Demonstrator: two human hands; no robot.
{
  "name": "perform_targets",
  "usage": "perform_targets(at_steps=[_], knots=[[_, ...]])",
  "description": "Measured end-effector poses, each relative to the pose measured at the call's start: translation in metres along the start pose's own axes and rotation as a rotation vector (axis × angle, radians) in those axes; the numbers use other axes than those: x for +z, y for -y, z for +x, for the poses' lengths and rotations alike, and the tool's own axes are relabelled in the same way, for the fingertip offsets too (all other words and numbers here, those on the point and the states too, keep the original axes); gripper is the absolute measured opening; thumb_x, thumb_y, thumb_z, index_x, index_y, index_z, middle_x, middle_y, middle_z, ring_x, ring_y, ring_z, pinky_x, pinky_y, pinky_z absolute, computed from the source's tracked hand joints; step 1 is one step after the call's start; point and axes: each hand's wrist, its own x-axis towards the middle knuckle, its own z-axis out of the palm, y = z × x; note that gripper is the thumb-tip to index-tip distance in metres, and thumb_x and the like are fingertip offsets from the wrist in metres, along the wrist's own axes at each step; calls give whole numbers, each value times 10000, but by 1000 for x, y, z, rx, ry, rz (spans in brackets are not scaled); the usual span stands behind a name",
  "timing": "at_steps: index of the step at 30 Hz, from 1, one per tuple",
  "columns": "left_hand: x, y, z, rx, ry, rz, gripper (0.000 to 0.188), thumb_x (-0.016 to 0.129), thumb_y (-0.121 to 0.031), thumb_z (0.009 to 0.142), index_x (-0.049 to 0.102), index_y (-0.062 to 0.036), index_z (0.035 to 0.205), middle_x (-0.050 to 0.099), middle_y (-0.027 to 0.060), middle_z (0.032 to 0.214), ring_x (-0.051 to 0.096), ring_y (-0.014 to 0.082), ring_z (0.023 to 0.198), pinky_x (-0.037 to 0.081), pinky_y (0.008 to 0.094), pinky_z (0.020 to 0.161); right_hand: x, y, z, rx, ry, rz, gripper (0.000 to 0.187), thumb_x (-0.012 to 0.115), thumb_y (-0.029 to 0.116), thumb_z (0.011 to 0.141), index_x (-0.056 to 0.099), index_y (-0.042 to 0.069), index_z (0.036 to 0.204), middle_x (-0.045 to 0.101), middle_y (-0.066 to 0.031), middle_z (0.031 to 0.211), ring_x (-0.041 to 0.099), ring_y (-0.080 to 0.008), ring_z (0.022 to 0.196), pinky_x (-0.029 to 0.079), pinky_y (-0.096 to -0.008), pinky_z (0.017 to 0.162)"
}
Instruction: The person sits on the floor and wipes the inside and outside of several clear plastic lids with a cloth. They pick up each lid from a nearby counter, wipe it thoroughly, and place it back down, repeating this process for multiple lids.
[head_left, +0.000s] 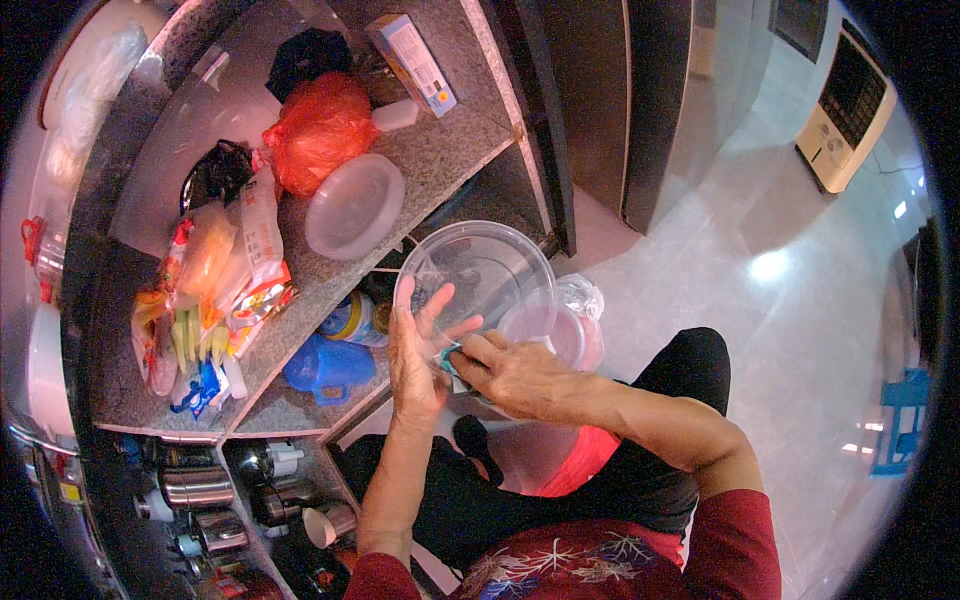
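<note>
My left hand (413, 350) is raised with its fingers spread, in front of the near rim of a round clear plastic tub (480, 236). It holds nothing that I can see. Beside its palm, my right hand (517, 376) has its fingers closed on a small teal-and-white thing (456, 364), mostly hidden, whose kind I cannot make out. Beyond both hands stands the see-through tub, and a pinkish round container (575, 335) is to its right, partly covered by it.
On the stone shelf at left lie a translucent lid (355, 207), a red plastic bag (325, 130), a box (413, 62) and several food packets (215, 265). A blue jug (328, 368) sits lower. Metal pots (197, 488) fill the lower-left shelf. An air cooler (850, 110) stands far right.
</note>
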Motion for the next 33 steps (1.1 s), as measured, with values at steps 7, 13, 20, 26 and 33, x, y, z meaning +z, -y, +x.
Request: perform_targets(at_steps=[7, 13, 20, 26, 33], knots=[[-9, -2, 5, 9, -26, -86, 682, 375, -542, 966, 144, -184, 1498, 474, 192, 1357, 663, 354, 934, 605, 428, 537, -40, -40, -13, 123, 17, -358, 127, 587, 153, 752, 649, 60, 813, 520, -81, 922, 566, -243, 880, 556, -318, 591], [-1, 1, 3, 19, 65, -40, 649, 484, -377, 975, 159, -153, 1489, 485, 235, 1321, 670, 353, 917, 616, 407, 538, -70, -52, -3, 373, -366, -436, 217, 634, 130, 730, 628, 69, 938, 495, -90, 916, 552, -266, 866, 540, -360, 582], [4, 26, -5, -75, 131, -259, 618, 522, -273, 964, 200, -149, 1476, 463, 185, 1353, 655, 360, 962, 624, 444, 569, -33, -25, 16, 87, -308, -292, 340, 607, 165, 742, 599, 45, 1061, 485, -97, 955, 525, -261, 894, 525, -332, 611], [0, 16, -10, -99, 200, -148, 608, 505, -264, 973, 189, -165, 1484, 475, 185, 1341, 672, 328, 929, 620, 430, 546, -29, -33, 18, 273, -204, -456, 330, 608, 203, 764, 593, 38, 1049, 461, -86, 942, 515, -252, 907, 533, -320, 608], [-24, 8, 2, 17, -76, -241, 671, 545, -281, 952, 151, -243, 1493, 385, 192, 1428, 640, 391, 983, 611, 472, 605, -52, -57, -3, 348, -94, -78, 193, 675, 109, 770, 669, 65, 958, 583, -125, 889, 590, -342, 825, 501, -418, 679]])
